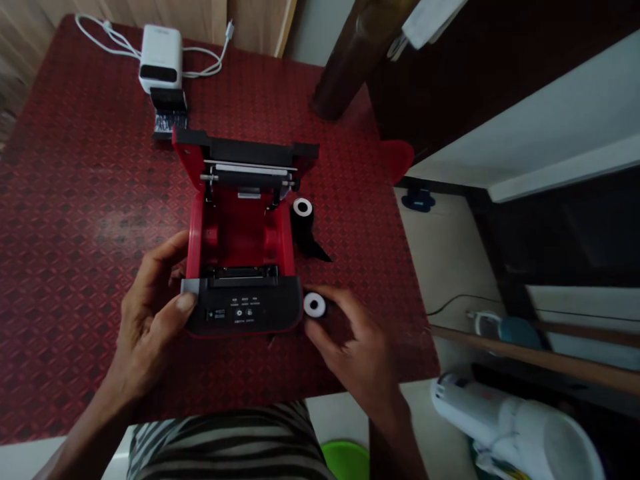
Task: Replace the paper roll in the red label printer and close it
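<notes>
A red and black receipt printer (242,303) stands on the table with its lid (250,157) raised and its red paper bay showing bare. My left hand (150,310) grips the printer's left side, thumb on the grey front corner and fingers along the red wall. Close by the printer's front right corner, my right hand (353,333) pinches a small paper roll (315,305) between thumb and fingers; its white end faces up. Behind it, a second roll (303,208) stands beside the printer, white on top and black outside, with a loose black tail on the table.
At the back left sits a small white device (161,57) with a white cable (210,67) and a printed black strip (170,117) hanging from its front. A dark brown post (343,63) rises at the back right. The red patterned table (90,267) ends on the right.
</notes>
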`<state>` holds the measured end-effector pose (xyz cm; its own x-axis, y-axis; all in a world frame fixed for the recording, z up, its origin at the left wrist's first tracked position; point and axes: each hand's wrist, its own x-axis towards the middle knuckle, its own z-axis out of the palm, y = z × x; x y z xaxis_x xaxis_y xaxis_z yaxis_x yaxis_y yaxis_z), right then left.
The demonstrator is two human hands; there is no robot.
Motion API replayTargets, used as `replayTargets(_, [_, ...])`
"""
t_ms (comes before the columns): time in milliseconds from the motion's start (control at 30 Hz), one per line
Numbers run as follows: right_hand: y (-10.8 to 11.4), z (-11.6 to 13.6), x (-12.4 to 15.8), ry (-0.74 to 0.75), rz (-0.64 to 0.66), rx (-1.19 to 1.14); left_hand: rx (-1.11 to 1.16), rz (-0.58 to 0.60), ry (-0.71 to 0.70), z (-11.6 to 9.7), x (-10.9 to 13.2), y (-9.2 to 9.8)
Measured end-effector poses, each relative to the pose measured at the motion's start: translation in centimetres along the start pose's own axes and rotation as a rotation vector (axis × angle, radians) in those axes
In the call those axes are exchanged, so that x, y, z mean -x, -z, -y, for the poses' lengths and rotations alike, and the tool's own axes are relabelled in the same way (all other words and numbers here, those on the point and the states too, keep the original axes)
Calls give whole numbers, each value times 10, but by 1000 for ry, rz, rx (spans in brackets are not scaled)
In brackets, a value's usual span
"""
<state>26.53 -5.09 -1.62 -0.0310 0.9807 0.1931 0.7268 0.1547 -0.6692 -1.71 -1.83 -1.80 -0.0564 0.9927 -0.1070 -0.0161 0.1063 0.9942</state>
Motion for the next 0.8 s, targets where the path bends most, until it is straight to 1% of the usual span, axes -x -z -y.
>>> replayTargets(100, [-15, -6, -5, -5, -12, 3, 3, 5, 9, -1, -1, -1])
replayTargets(167, [-14, -11, -5, -4, 47, -1, -6, 1, 16, -2, -1, -1])
replayTargets(267, [2, -15, -1, 9, 146, -1, -41, -3, 11, -1, -1, 1])
replayTargets(333, [19, -15, 1, -6, 167, 5, -71, 7, 2, 0, -1, 3])
replayTargets(367, [29, -15, -1, -10, 151, 15, -81, 10, 2, 0, -1, 4])
replayTargets(433, [45, -15, -11, 0, 66, 54, -89, 2, 0, 0, 0, 4])
replayTargets(500, [54, -17, -33, 32, -62, 96, -89, -8, -9, 1, 0, 4])
replayTargets(533, [55, -19, -47, 31, -111, 105, -91, -12, -17, 1, 0, 4])
replayTargets(567, [52, -23, -62, 28, -132, 87, -91, -15, -21, 1, 0, 3])
replayTargets(600, [47, -27, -78, 41, -121, 55, -89, -12, -20, 1, 0, 4])
replayTargets(667, [31, -38, -107, 50, -45, -2, -79, -1, -14, 2, 0, 4])
replayTargets(700, [21, -43, -119, 49, 25, -17, -72, 7, -11, 2, 1, 4])
replayTargets(800, [-7, -54, -143, 106, 145, -69, -53, 20, -15, 2, 1, 4])
